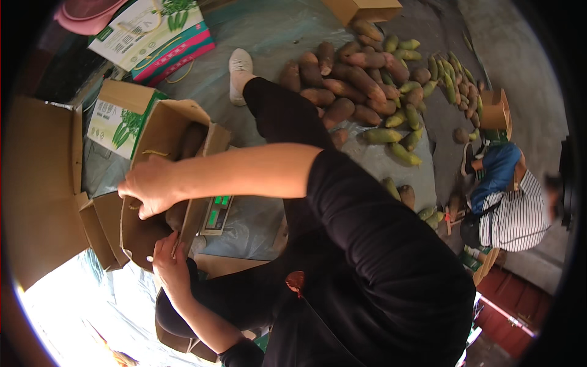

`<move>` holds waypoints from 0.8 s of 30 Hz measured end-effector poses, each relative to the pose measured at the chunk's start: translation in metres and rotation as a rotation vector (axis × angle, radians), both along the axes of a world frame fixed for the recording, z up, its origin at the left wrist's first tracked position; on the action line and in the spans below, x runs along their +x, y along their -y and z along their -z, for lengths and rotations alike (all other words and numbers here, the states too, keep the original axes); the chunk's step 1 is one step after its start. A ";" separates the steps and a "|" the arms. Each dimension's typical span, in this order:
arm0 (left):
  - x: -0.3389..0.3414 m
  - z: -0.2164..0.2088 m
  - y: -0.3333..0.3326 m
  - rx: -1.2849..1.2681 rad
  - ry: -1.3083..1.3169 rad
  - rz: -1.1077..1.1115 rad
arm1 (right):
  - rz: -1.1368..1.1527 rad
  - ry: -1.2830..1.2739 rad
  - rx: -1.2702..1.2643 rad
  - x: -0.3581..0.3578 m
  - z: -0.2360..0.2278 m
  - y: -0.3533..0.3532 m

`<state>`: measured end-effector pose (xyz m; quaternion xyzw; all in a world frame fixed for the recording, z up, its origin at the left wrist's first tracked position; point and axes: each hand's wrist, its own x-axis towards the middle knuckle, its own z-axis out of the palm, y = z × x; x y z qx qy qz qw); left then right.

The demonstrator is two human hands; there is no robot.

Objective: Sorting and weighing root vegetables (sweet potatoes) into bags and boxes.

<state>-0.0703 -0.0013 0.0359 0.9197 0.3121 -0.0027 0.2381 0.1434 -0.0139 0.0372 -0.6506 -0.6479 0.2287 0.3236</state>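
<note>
An opened cardboard box (143, 238) stands at the left, beside or on a scale (214, 217) with green lit digits. Brown oblong vegetables (193, 139) lie inside it, partly hidden by my forearm. My right hand (153, 183) reaches across the box with curled fingers, gripping its far left rim. Closed around the near edge is my left hand (171, 266); a small white tip sticks out by its fingers, too small to name.
Brown oblong vegetables (361, 79) and green cucumbers (391, 136) lie heaped on plastic sheeting (257, 226). Printed cartons (153, 43) and a pink basin (92, 15) stand at upper left. A person in a striped shirt (513, 214) sits at right, near another box (495, 110).
</note>
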 end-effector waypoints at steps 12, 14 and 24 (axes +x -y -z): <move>0.001 0.026 -0.016 0.029 0.217 -0.064 | 1.045 0.000 -0.180 0.174 0.093 0.386; 0.002 0.030 -0.022 0.054 0.213 -0.053 | 1.137 0.087 -0.441 0.153 0.135 0.445; 0.002 0.040 -0.034 0.166 0.300 -0.136 | 1.248 -0.249 -1.045 0.020 0.290 0.560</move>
